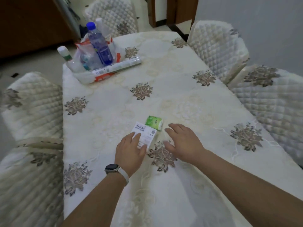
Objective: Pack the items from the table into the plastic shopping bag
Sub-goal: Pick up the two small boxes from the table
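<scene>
A white box (146, 135) with a barcode label lies flat on the table (180, 99) near me. My left hand (130, 152) rests on its near end with fingers laid over it. A small green tissue pack (154, 122) lies just beyond the box, touching it. My right hand (182, 140) hovers to the right of both, fingers spread and holding nothing. At the far left corner stands the plastic shopping bag (98, 69), white and red, with a blue-capped water bottle (100, 45), a white bottle (68, 59) and a long roll (117, 67) in it.
Quilted chairs surround the table: one at the far end (113, 15), two on the right (218, 48) (270, 95), and two on the left (34, 104) (29, 185). The flowered tablecloth is bare between the bag and the box.
</scene>
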Tool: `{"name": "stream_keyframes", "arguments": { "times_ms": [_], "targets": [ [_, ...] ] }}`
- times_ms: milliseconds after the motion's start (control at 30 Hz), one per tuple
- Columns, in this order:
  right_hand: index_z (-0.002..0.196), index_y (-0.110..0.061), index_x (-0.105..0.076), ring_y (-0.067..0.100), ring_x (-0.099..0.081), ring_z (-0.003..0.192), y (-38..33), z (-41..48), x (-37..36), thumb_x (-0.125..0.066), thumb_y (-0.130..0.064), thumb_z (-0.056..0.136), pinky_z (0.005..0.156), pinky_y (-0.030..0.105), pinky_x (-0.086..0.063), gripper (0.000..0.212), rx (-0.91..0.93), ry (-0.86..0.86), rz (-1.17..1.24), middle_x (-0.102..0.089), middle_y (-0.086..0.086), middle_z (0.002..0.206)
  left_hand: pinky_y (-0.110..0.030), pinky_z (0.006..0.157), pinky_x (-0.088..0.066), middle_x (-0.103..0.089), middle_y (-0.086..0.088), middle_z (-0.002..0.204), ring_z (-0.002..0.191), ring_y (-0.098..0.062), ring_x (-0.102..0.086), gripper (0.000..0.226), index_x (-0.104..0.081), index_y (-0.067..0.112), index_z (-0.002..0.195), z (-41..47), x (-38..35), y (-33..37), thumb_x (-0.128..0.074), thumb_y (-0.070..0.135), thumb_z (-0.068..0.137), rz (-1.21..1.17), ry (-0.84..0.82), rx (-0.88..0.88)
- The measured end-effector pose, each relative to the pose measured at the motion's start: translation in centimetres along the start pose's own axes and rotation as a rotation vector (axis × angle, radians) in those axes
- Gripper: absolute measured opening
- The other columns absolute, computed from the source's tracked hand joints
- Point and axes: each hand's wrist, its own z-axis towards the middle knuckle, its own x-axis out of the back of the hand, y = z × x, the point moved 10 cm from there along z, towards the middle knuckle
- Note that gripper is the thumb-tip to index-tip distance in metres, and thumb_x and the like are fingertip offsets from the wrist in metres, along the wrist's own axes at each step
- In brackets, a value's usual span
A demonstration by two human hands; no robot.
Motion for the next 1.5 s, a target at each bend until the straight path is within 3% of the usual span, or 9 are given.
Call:
{"name": "stream_keyframes", "arguments": {
  "times_ms": [233, 367, 567, 700, 767, 867, 1200, 1367, 1500],
  "targets": [
    [0.141, -0.012, -0.044, 0.029, -0.038, 0.134, 2.6, 8.1, -3.7, -0.049, -0.043, 0.094, 0.106, 0.041, -0.035, 0.056, 0.031, -0.036, 0.111, -0.042, 0.011, 0.147, -0.04, 0.095, -0.048, -0.046, -0.007, 0.142, 0.127, -0.026, -0.046, 0.094, -0.03, 0.016, 0.148, 3.7, -3.5, -2.5, -0.051, 0.073, 0.076, -0.024, -0.135, 0.209],
    [0.147, -0.014, -0.035, 0.026, -0.029, 0.139, 3.1, 10.8, -5.9, -0.051, -0.047, 0.094, 0.11, 0.041, -0.031, 0.064, 0.041, -0.1, 0.193, -0.034, 0.009, 0.153, -0.039, 0.108, -0.035, -0.036, -0.008, 0.154, 0.139, -0.026, -0.033, 0.113, -0.012, 0.011, 0.156, 4.0, -4.5, -2.5, -0.067, 0.067, 0.075, -0.091, -0.161, 0.272],
    [0.147, -0.015, -0.034, 0.028, -0.038, 0.131, 2.9, 12.2, -7.3, -0.057, -0.044, 0.091, 0.105, 0.041, -0.033, 0.068, 0.015, -0.155, 0.182, -0.042, 0.007, 0.145, -0.038, 0.1, -0.041, -0.04, -0.01, 0.143, 0.132, -0.027, -0.041, 0.124, -0.009, 0.014, 0.156, 3.6, -4.3, -2.4, -0.08, 0.061, 0.067, -0.161, -0.165, 0.352],
    [0.142, -0.013, -0.039, 0.029, -0.048, 0.116, 2.0, 11.9, -7.5, -0.058, -0.036, 0.09, 0.095, 0.042, -0.042, 0.06, -0.002, -0.167, 0.163, -0.051, 0.009, 0.129, -0.032, 0.094, -0.046, -0.048, -0.002, 0.133, 0.122, -0.02, -0.05, 0.105, -0.035, 0.02, 0.148, 2.0, -4.3, -4.4, -0.082, 0.06, 0.062, -0.323, -0.164, 0.472],
    [0.133, -0.011, -0.047, 0.029, -0.054, 0.104, 1.3, 11.3, -7.3, -0.057, -0.028, 0.09, 0.084, 0.04, -0.046, 0.046, 0.002, -0.146, 0.173, -0.055, 0.009, 0.117, -0.034, 0.085, -0.055, -0.061, 0.006, 0.117, 0.105, -0.011, -0.061, 0.076, -0.054, 0.031, 0.124, 0.9, -4.1, -5.3, -0.082, 0.06, 0.06, -0.424, -0.134, 0.503],
    [0.112, -0.011, -0.056, 0.028, -0.055, 0.087, 0.2, 9.6, -6.9, -0.054, -0.021, 0.089, 0.065, 0.036, -0.045, 0.025, -0.024, -0.135, 0.252, -0.054, 0.007, 0.102, -0.026, 0.072, -0.055, -0.066, 0.012, 0.1, 0.087, -0.003, -0.064, 0.043, -0.052, 0.033, 0.101, -1.4, -2.9, -5.7, -0.084, 0.034, 0.073, -0.521, -0.082, 0.546],
    [0.088, -0.017, -0.055, 0.022, -0.056, 0.075, -6.5, 0.7, -5.6, -0.056, -0.024, 0.087, 0.062, 0.034, -0.045, 0.008, -0.167, -0.153, 0.425, -0.057, 0.0, 0.085, -0.019, 0.059, -0.048, -0.066, 0.009, 0.093, 0.081, -0.006, -0.065, 0.024, -0.054, 0.026, 0.098, -11.7, 2.6, -8.9, -0.074, 0.022, 0.086, -0.739, 0.146, 0.603],
    [0.092, -0.022, -0.055, 0.02, -0.053, 0.078, -16.0, -3.8, -4.1, -0.059, -0.018, 0.084, 0.058, 0.029, -0.031, 0.009, -0.097, -0.116, 0.485, -0.057, -0.001, 0.087, -0.029, 0.071, -0.06, -0.072, 0.007, 0.098, 0.083, -0.007, -0.07, 0.026, -0.058, 0.025, 0.104, -21.0, 6.8, -14.1, -0.074, 0.015, 0.087, -0.944, 0.29, 0.645],
    [0.096, -0.018, -0.058, 0.022, -0.053, 0.079, -25.8, -7.5, -1.8, -0.058, -0.017, 0.085, 0.061, 0.031, -0.034, 0.011, -0.031, -0.066, 0.483, -0.058, 0.003, 0.09, -0.03, 0.069, -0.059, -0.072, 0.004, 0.099, 0.081, -0.008, -0.071, 0.026, -0.057, 0.019, 0.105, -29.3, 11.4, -19.3, -0.074, 0.013, 0.086, -1.024, 0.387, 0.649]
  ]
}}
